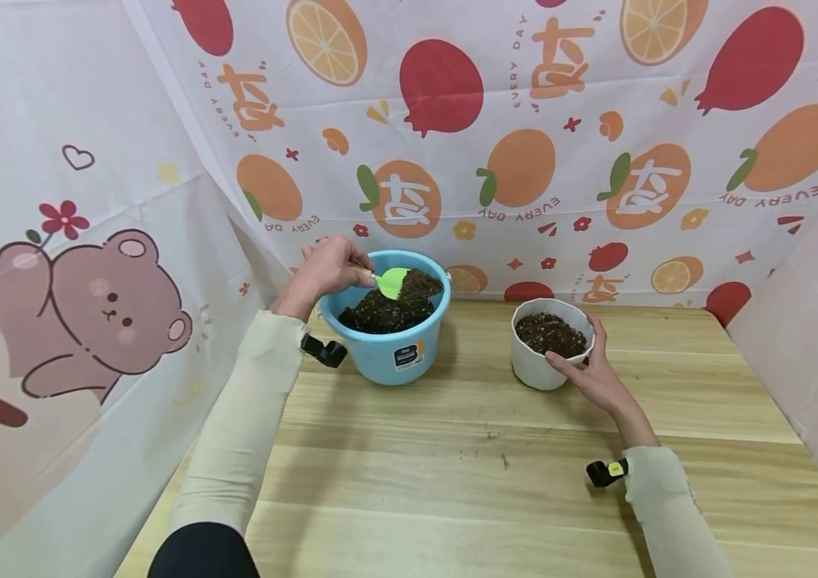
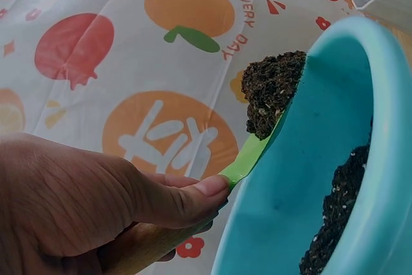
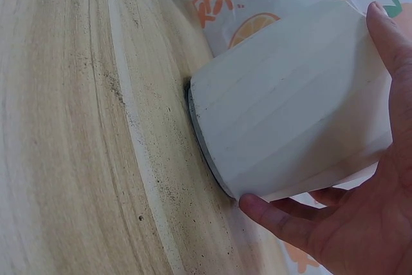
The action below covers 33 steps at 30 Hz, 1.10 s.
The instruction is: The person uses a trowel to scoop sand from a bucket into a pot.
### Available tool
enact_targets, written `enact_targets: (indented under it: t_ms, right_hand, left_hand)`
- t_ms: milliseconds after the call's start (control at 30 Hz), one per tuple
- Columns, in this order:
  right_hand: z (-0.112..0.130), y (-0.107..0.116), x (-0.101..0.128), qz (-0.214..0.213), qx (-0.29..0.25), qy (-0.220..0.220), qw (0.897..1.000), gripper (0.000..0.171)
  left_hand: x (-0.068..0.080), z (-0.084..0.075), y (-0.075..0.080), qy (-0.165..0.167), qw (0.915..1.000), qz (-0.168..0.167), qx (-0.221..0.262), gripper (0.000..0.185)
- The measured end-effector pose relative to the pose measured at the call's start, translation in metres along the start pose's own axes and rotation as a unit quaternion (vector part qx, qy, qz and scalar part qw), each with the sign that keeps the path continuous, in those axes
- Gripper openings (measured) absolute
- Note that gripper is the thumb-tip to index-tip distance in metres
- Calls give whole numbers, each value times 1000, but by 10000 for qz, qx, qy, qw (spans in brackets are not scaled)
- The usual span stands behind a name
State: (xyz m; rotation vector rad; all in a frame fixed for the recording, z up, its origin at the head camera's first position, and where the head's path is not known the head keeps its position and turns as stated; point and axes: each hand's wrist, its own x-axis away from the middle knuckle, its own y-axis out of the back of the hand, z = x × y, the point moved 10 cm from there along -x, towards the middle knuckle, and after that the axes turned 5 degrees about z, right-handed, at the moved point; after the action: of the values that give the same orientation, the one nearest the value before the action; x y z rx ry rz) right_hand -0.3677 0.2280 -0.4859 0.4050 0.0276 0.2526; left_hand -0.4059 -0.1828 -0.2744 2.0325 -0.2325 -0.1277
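Observation:
My left hand grips the wooden handle of a small green trowel, thumb along the handle's top end. Dark soil is heaped on the trowel's blade, which is over the light blue bucket. More soil with pale specks lies inside the bucket. To the right, my right hand holds the white flowerpot from its right side, thumb at the rim and other fingers round the wall. Soil fills much of this pot, which stands upright on the table.
Both containers stand on a wood-grain table near its back edge. Scattered soil crumbs lie in front of the pot. A fruit-patterned cloth hangs behind, and a bear-printed cloth hangs on the left.

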Motion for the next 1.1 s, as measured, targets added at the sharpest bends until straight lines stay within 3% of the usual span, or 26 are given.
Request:
enact_targets:
  t_ms: [500, 1100]
  right_hand:
    - [-2, 0, 2, -19, 11, -53, 10000, 109]
    - [-2, -1, 1, -37, -28, -15, 10000, 108]
  left_hand:
    - [-2, -20, -2, -258, 9997, -6, -52, 18]
    - [-16, -51, -18, -477, 9987, 150, 39, 17]
